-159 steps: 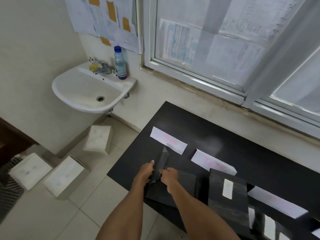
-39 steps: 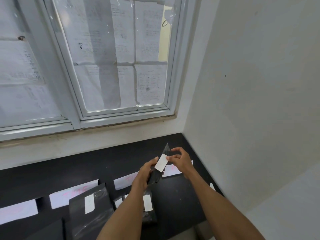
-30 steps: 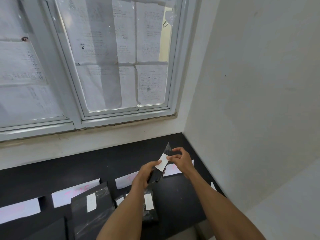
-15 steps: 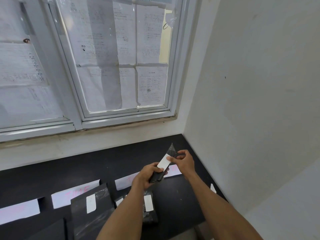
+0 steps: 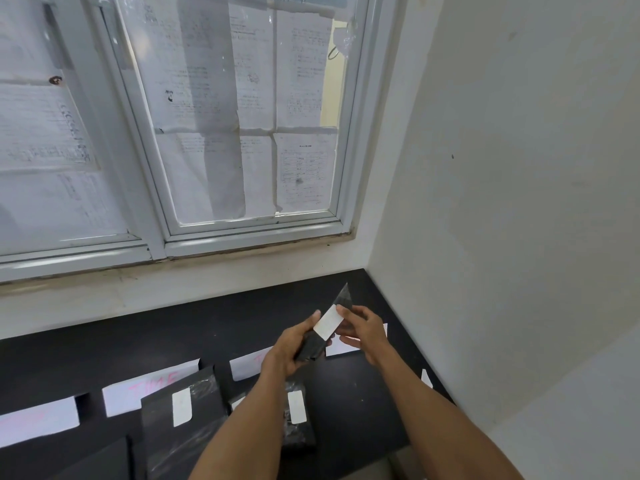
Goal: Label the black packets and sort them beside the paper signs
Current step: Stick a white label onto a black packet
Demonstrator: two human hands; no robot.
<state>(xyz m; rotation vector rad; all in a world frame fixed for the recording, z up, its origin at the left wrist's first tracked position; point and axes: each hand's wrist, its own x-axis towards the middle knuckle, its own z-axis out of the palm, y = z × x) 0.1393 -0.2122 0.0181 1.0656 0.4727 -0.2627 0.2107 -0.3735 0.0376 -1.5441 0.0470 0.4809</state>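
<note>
— Black packet (image 5: 313, 342), lower centre of the frame, above the counter (image 5: 207, 327): my left hand (image 5: 289, 348) is clenched around its lower end. Which step?

— Labelling. My right hand (image 5: 363, 327) pinches the white label (image 5: 328, 326) against its face; I'd judge it needs smoothing flat next, then the packet goes down beside a paper sign (image 5: 145, 389).

— Any containers?

— None visible. Two labelled packets (image 5: 180, 420) lie at lower left and centre.
</note>
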